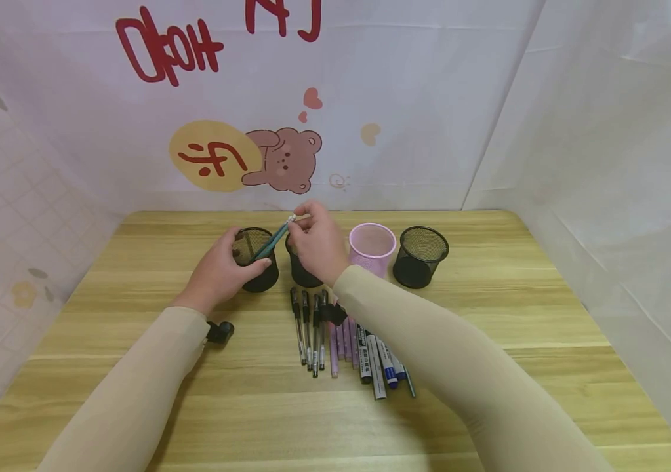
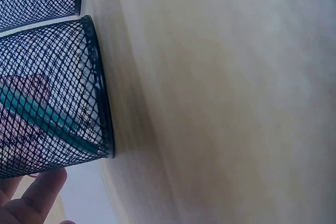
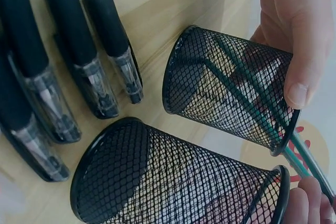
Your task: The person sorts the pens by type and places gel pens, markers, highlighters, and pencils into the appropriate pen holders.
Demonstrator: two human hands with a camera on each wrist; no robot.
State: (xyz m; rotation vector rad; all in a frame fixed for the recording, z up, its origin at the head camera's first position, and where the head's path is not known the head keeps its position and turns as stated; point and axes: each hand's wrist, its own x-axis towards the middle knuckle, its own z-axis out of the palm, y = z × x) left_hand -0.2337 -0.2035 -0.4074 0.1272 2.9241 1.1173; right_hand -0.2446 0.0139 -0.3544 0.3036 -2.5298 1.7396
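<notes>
Wooden table [image 1: 488, 314], head view alone shows pink cup [image 1: 372, 247]

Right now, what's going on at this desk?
A person is putting teal pens into the leftmost black mesh cup. The left hand grips that cup; the right hand pinches the pens' top ends, with their lower ends already inside the cup. A second black mesh cup sits under the right hand, then a pink cup and a third black mesh cup. A row of pens and markers lies on the wooden table.
</notes>
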